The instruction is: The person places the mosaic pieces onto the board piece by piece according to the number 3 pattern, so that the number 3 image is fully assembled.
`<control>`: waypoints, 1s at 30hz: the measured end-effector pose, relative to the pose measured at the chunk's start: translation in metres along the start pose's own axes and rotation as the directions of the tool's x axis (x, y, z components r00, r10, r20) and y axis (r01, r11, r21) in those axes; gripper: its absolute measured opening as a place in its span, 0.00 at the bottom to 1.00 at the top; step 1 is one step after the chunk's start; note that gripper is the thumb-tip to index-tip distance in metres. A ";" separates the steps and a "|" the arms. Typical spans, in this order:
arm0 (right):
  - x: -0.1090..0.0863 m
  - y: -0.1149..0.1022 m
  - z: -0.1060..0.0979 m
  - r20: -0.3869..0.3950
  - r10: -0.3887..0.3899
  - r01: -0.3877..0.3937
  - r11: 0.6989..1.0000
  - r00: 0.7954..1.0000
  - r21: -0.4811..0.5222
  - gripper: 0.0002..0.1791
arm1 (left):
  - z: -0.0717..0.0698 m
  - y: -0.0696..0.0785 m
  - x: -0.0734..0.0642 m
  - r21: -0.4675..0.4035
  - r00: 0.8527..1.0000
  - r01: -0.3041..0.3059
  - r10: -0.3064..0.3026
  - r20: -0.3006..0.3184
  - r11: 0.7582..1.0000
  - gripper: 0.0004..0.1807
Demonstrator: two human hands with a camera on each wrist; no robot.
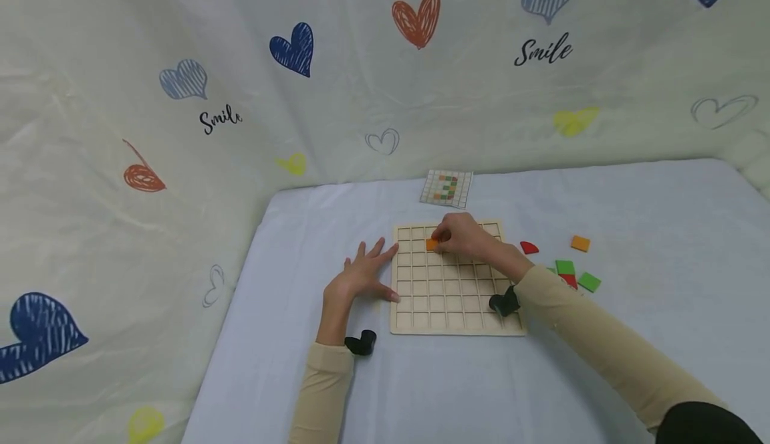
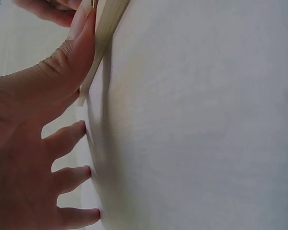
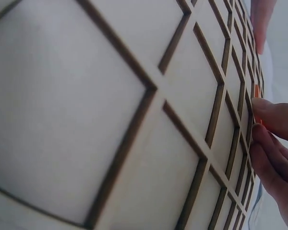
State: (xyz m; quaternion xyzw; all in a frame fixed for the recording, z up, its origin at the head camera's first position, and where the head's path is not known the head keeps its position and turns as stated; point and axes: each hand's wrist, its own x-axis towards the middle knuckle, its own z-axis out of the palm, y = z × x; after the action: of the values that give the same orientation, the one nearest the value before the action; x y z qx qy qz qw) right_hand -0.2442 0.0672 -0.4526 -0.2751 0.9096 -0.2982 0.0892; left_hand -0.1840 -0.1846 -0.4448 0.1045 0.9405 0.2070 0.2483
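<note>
A wooden grid board lies flat on the white-covered table. Over its upper part, my right hand pinches an orange square tile between thumb and fingertips, at a cell near the top row. The right wrist view shows the tile's orange edge just beyond the thumb, low against the grid. My left hand is spread at the board's left side, its thumb on the board's edge and its other fingers reaching down to the cloth. My right forearm hides part of the board's right side.
Behind the board lies a printed pattern card with coloured squares on a grid. To the right are a red quarter-round piece, an orange tile, green tiles and another red piece, partly beside my right sleeve.
</note>
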 end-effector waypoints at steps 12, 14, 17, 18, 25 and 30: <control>-0.019 0.005 -0.006 -0.054 -0.052 0.053 0.998 0.997 0.030 0.12 | 0.000 0.005 -0.005 -0.018 1.000 -0.005 0.005 0.007 1.000 0.60; -0.026 0.007 -0.012 -0.063 -0.048 0.052 0.997 0.997 0.058 0.12 | 0.000 0.005 -0.006 -0.012 1.000 -0.005 0.005 0.008 1.000 0.60; -0.036 0.011 -0.022 -0.080 -0.035 0.041 0.996 0.996 0.080 0.13 | 0.000 0.005 -0.006 -0.005 1.000 -0.002 0.002 0.005 1.000 0.60; -0.039 0.012 -0.025 -0.084 -0.034 0.041 0.996 0.996 0.082 0.13 | -0.001 0.005 -0.006 -0.006 1.000 -0.002 0.002 0.005 1.000 0.60; -0.063 0.027 -0.044 -0.090 0.002 0.003 0.999 0.996 0.052 0.11 | -0.001 0.007 -0.006 -0.029 1.000 -0.006 0.005 -0.004 1.000 0.60; -0.078 0.036 -0.053 -0.075 0.028 -0.025 0.999 0.997 0.044 0.11 | 0.000 0.008 -0.006 -0.021 1.000 -0.010 0.010 -0.004 1.000 0.59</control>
State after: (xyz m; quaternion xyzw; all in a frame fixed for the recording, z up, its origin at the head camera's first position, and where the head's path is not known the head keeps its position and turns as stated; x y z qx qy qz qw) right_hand -0.2126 0.1608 -0.4312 -0.2494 0.9093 -0.3267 0.0646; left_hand -0.1779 -0.1796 -0.4383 0.1062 0.9383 0.2180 0.2467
